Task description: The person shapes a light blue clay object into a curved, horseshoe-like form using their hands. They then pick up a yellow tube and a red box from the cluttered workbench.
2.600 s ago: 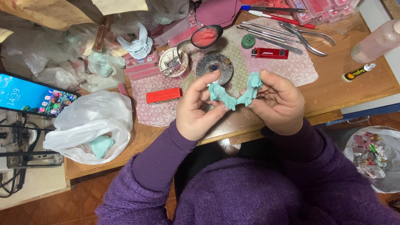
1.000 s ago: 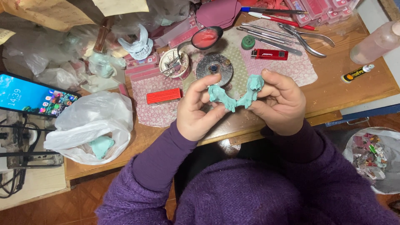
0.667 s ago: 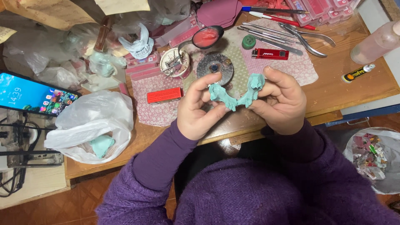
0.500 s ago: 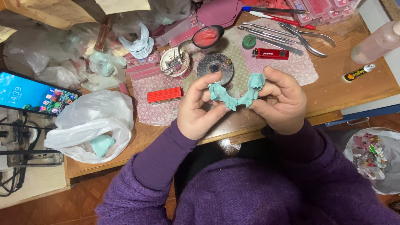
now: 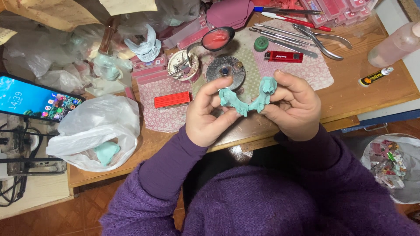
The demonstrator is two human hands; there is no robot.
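- Cluttered wooden worktable (image 5: 376,94) carried a pink patterned cloth (image 5: 302,72), with purple knitted sleeves (image 5: 175,166) nearest the camera.
- Left hand (image 5: 205,116) and right hand (image 5: 293,107) both pinched a teal horseshoe-shaped dental cast (image 5: 247,97), held just above the table's near edge, thumbs pressed on its arch, fingers curled behind.
- White plastic bag (image 5: 96,126) lay at the left, a teal lump (image 5: 106,151) inside it.
- Red flat box (image 5: 172,99) sat just beside the left hand.
- Small round white cup (image 5: 183,65) held thin metal tools.
- Round dark metal dish (image 5: 225,72) stood beyond the cast.
- Red lighter (image 5: 283,56) and steel pliers (image 5: 321,39) lay farther off.
- Clear plastic bag (image 5: 393,168) of coloured scraps hung low at the right.
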